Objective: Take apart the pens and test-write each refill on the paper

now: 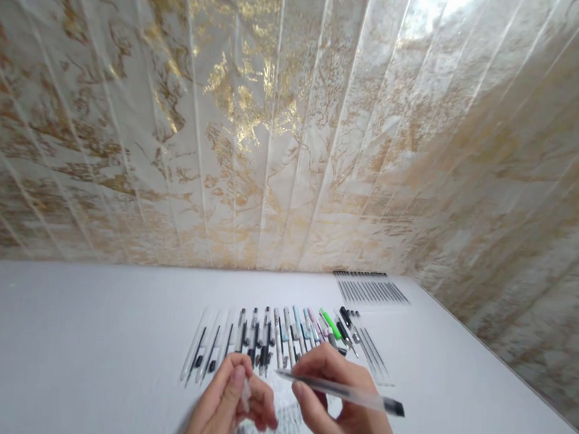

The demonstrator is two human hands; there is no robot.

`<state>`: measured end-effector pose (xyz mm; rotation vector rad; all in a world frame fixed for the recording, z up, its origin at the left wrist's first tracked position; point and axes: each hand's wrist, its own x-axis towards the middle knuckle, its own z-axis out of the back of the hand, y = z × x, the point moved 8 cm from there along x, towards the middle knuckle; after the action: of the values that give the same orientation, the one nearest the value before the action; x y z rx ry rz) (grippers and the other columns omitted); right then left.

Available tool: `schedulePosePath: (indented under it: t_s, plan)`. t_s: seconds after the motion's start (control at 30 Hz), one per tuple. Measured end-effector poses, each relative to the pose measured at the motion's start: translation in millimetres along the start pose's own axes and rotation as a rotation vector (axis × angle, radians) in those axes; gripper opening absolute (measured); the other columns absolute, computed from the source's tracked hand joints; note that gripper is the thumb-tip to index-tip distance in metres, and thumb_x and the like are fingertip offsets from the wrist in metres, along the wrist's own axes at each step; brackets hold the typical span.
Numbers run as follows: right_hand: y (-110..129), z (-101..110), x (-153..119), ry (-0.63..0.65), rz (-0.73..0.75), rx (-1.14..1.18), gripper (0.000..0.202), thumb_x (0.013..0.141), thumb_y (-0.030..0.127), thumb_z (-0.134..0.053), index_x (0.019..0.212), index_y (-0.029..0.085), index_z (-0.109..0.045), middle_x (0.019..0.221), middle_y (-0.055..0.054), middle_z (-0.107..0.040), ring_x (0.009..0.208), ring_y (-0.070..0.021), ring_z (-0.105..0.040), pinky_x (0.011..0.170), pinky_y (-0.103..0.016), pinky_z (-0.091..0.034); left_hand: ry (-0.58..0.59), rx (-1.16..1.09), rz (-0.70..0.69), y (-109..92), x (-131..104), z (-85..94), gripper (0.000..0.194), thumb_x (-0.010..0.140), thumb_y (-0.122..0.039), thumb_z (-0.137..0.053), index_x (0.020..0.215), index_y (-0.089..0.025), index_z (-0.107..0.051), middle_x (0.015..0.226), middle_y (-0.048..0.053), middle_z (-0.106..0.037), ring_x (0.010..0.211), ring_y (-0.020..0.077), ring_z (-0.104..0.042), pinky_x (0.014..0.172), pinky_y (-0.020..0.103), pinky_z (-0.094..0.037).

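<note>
My right hand [355, 433] pinches a gel pen [356, 394] between thumb and fingers. Its barrel is frosted and clear, its end is black, and its bare tip points left towards my other hand. My left hand [220, 399] is closed, with the fingers curled round a small clear pen cap [246, 395], partly hidden. Under both hands lies a paper [283, 422] covered with dark scribbles. Just beyond them, pens taken apart lie in a row: clear barrels [193, 343], dark refills [214, 345], white pens [279, 336] and a bright green pen [330, 324].
A row of thin dark refills [371, 292] lies at the back right of the white table [84, 341]. More thin refills [373, 354] lie right of the pens. A shiny gold-patterned curtain [247, 120] hangs behind the table and along its right side.
</note>
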<state>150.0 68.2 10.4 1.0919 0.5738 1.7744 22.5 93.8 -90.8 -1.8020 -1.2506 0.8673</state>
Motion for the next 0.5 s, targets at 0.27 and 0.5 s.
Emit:
schedulePosePath:
  t_s: [0.27, 0.5]
  plan:
    - [-7.1, -31.9, -8.9, 0.003, 0.069, -0.050, 0.013, 0.074, 0.009, -0.054, 0.076, 0.023, -0.053, 0.064, 0.001, -0.065, 0.048, -0.0095, -0.053, 0.045, -0.017, -0.040, -0.168, -0.264, 0.139, 21.9, 3.4, 17.5, 0.043, 0.073, -0.052, -0.074, 0.089, -0.020, -0.052, 0.077, 0.006, -0.076, 0.079, 0.0222, -0.071, 0.075, 0.033, -0.050]
    - [-20.0, -43.6, -15.1, 0.035, 0.079, -0.111, 0.005, 0.083, 0.018, -0.054, 0.080, 0.022, -0.055, 0.069, -0.002, -0.066, 0.056, -0.0125, -0.058, 0.051, -0.020, -0.044, -0.129, -0.343, 0.220, 36.3, -4.5, 10.7, 0.045, 0.067, -0.052, -0.078, 0.088, -0.018, -0.058, 0.068, 0.002, -0.070, 0.087, 0.0253, -0.069, 0.083, 0.035, -0.048]
